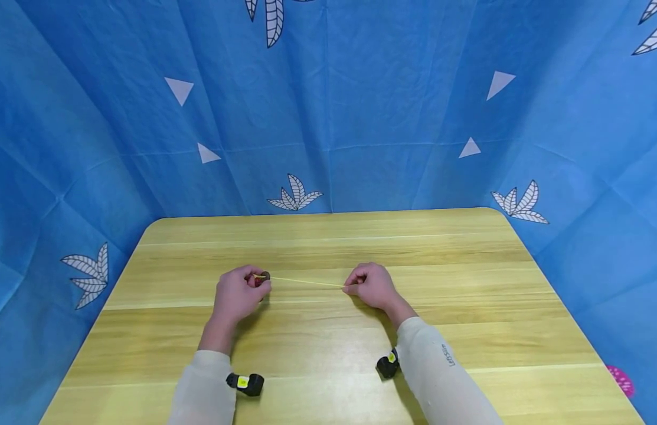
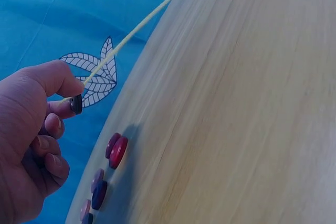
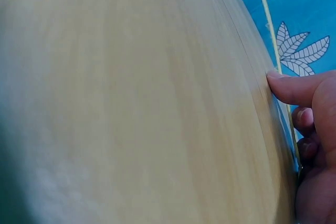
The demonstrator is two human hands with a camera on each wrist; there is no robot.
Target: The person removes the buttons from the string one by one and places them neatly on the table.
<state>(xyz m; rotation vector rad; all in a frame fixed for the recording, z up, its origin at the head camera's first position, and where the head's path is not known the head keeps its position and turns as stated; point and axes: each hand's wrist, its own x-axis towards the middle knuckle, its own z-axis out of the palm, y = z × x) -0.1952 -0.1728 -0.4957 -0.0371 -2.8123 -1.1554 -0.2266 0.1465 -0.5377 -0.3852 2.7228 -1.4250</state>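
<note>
My left hand [image 1: 237, 296] pinches a small dark round button [image 2: 77, 104] between thumb and forefinger. A thin yellow string [image 1: 307, 281] runs from the button to my right hand [image 1: 376, 287]. In the right wrist view the string [image 3: 275, 45] passes under the thumb, and its tail hangs along the curled fingers. Between the hands it stretches nearly straight above the table. Below my left fingers, in the left wrist view, a red button [image 2: 119, 153] and a dark blue button [image 2: 99, 195] stand out in a row, with paler discs beside them, perhaps reflections.
The wooden table [image 1: 328, 242] has rounded far corners. Blue cloth [image 1: 360, 106] with white leaf and triangle prints hangs around it. Each sleeved forearm carries a black wrist camera, one on the left [image 1: 245, 383] and one on the right [image 1: 388, 365].
</note>
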